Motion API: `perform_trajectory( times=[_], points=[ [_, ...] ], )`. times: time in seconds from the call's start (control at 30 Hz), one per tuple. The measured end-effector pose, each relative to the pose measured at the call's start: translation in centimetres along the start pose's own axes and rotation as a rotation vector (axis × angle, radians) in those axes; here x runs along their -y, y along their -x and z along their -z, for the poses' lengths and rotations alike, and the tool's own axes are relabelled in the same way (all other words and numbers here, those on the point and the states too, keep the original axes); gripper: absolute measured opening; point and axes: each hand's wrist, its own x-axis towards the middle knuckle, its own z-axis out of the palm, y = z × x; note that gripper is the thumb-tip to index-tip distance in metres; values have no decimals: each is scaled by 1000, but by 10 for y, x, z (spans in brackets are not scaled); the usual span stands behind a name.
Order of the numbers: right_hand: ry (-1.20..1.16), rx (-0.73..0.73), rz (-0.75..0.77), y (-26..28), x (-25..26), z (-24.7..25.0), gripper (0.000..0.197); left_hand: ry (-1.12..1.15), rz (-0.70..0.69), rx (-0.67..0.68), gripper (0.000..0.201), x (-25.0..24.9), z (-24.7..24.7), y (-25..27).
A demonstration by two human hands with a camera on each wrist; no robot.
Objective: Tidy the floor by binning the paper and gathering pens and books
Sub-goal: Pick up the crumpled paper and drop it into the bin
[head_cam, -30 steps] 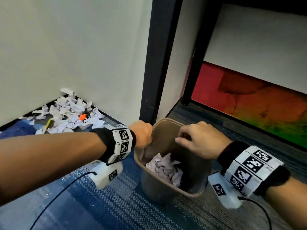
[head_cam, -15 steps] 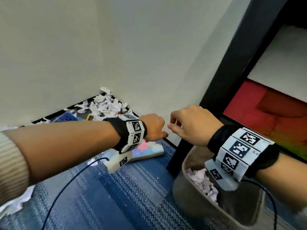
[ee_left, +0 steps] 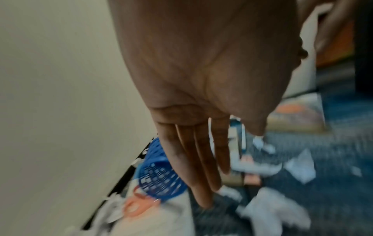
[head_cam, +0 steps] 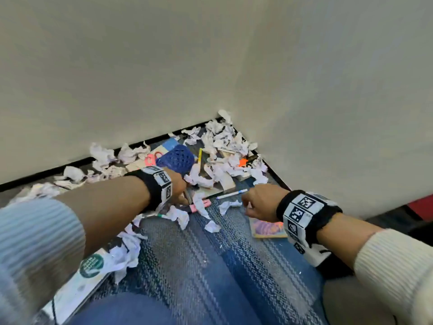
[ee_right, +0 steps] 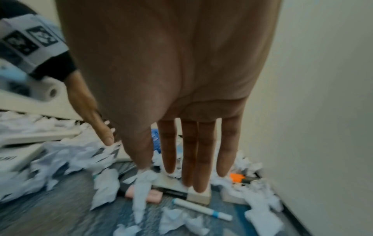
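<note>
Crumpled white paper (head_cam: 220,141) lies heaped in the wall corner and scattered over the blue carpet. My left hand (head_cam: 180,190) hovers over scraps near a pink highlighter (head_cam: 201,205). In the left wrist view its fingers (ee_left: 198,169) are straight and empty, beside a tipped blue mesh pen cup (ee_left: 159,180). My right hand (head_cam: 256,204) hangs just right of a white pen with a blue band (head_cam: 230,194). Its fingers (ee_right: 191,159) are also straight and hold nothing, above that white pen (ee_right: 201,209) and the highlighter (ee_right: 145,194).
A colourful book (head_cam: 267,227) lies under my right wrist. A white book with a green logo (head_cam: 86,275) lies at the lower left. Pink scissors (head_cam: 151,159), a yellow pencil (head_cam: 199,156) and an orange highlighter (head_cam: 243,162) sit among the paper. Walls close the corner.
The view swung left from the bin to the corner pile. Both hands left the bin, moved down over the littered floor, and their fingers straightened out.
</note>
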Motion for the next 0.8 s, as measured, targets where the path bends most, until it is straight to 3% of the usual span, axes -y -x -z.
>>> perform_trajectory(
  times=[0.1, 0.2, 0.27, 0.4, 0.5, 0.63, 0.73, 0.8],
  points=[
    [-54, 57, 75, -22, 15, -6, 30, -87, 65, -31, 50, 29, -16, -7],
    [-60, 81, 126, -57, 23, -20, 30, -15, 134, -94, 63, 31, -18, -19],
    [-44, 91, 110, -78, 26, -39, 31, 100, 180, -90, 64, 8, -29, -20],
    [-114, 57, 35, -109, 39, -94, 50, 478, 444, -75, 78, -61, -90, -33],
    [-278, 2, 63, -119, 44, -128, 42, 630, 568, -146, 62, -98, -115, -41],
    [-355, -111, 118, -116, 28, -137, 22, 634, 551, -169, 23, -111, -115, -41],
    [-421, -284, -56, -115, 3, -123, 14, 659, 526, -135, 28, -109, -111, -38],
    [-381, -348, -125, -119, -11, -117, 17, 710, 519, -197, 27, -108, -107, -38]
  ],
)
